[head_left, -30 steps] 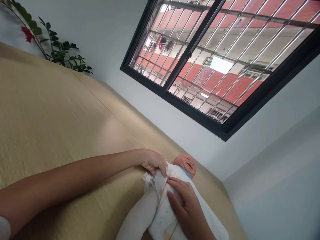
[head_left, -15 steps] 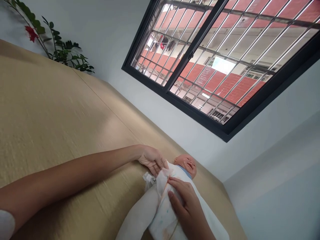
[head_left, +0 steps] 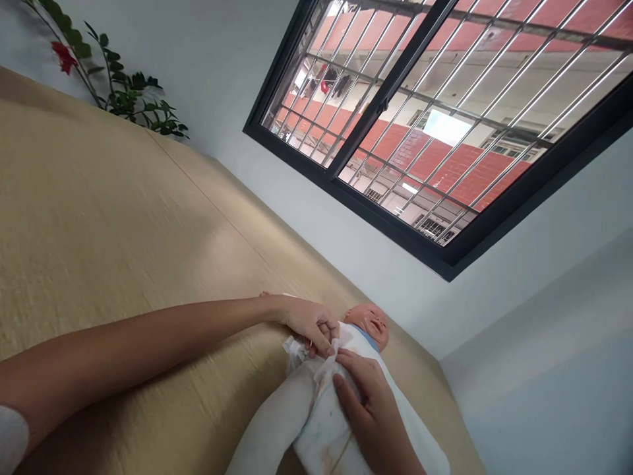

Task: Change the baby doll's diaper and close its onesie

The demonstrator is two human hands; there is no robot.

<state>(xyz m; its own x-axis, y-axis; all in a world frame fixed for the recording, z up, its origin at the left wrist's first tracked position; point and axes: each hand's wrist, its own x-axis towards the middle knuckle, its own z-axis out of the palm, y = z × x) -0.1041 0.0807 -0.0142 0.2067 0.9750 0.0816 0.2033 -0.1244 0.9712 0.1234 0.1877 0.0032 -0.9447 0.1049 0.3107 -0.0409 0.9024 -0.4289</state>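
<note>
A baby doll (head_left: pixel 368 323) lies on its back on the wooden surface, its head away from me, dressed in white with a blue collar. A white diaper (head_left: pixel 321 429) with faint coloured prints covers its hips. My left hand (head_left: pixel 314 324) reaches in from the left, its fingertips closed on the diaper's edge at the waist. Its back now hides part of the doll's side. My right hand (head_left: pixel 370 402) rests on the diaper's front, fingers stretched out and thumb apart. Crumpled white diaper material (head_left: pixel 294 353) sticks out below my left hand. One white-covered leg (head_left: pixel 271 422) stretches toward me.
The light wooden tabletop (head_left: pixel 123 231) runs along a pale wall (head_left: pixel 208 86). A plant with a red flower (head_left: pixel 133 92) stands at the far left. Above is a dark-framed window (head_left: pixel 336 175) with metal bars.
My left hand has turned over from palm showing to back showing, and its fingers have closed on the diaper's edge. My right hand has stayed nearly in place.
</note>
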